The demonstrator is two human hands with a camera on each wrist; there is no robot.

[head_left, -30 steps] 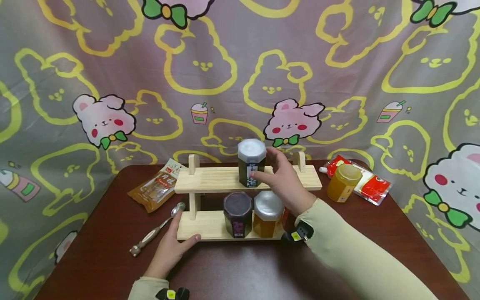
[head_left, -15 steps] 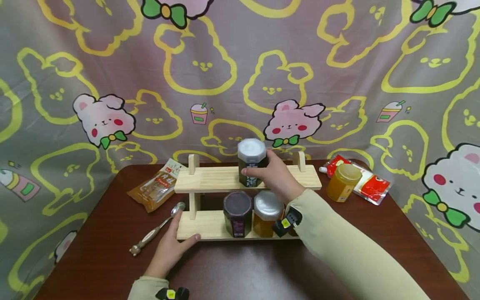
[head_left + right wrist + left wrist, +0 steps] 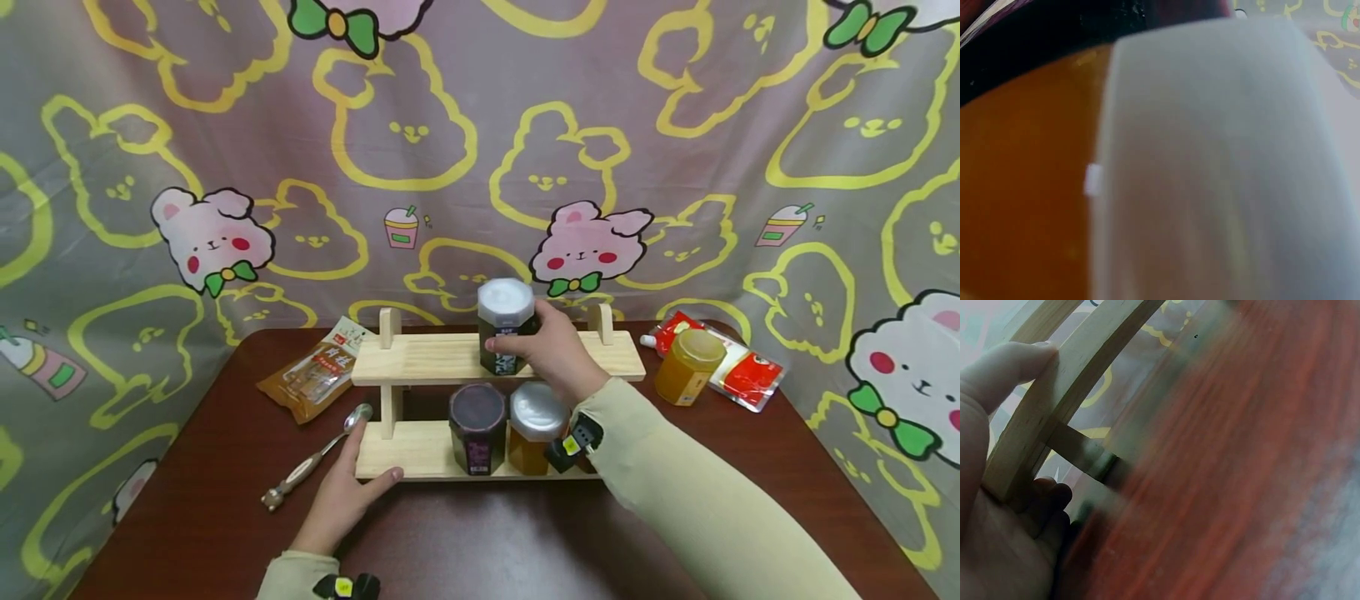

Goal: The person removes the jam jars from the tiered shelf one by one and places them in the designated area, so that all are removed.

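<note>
A dark jar (image 3: pixel 498 360) with a white lid stands upright on the upper board of a small two-tier wooden shelf (image 3: pixel 420 357). My right hand (image 3: pixel 558 350) grips this jar from its right side, the thumb across the front and the other fingers mostly hidden behind. My left hand (image 3: pixel 341 492) holds the lower board's left end. In the left wrist view the thumb (image 3: pixel 1019 365) lies on one side of the board, with fingers curled at the other. On the lower board stand a dark purple jar (image 3: pixel 477 433) and a silver-lidded amber jar (image 3: pixel 534 450).
Left of the shelf lie a brown food packet (image 3: pixel 315 375) and a spoon (image 3: pixel 300 475) with a bear-shaped handle end. At right stand a yellow honey-coloured jar (image 3: pixel 686 375) and a red-and-white pouch (image 3: pixel 750 375). A patterned curtain (image 3: pixel 480 167) hangs behind the table (image 3: pixel 480 542).
My right hand has closed further around the dark jar, its thumb sliding left across the front and the wrist shifting left. The left hand keeps its hold on the shelf.
</note>
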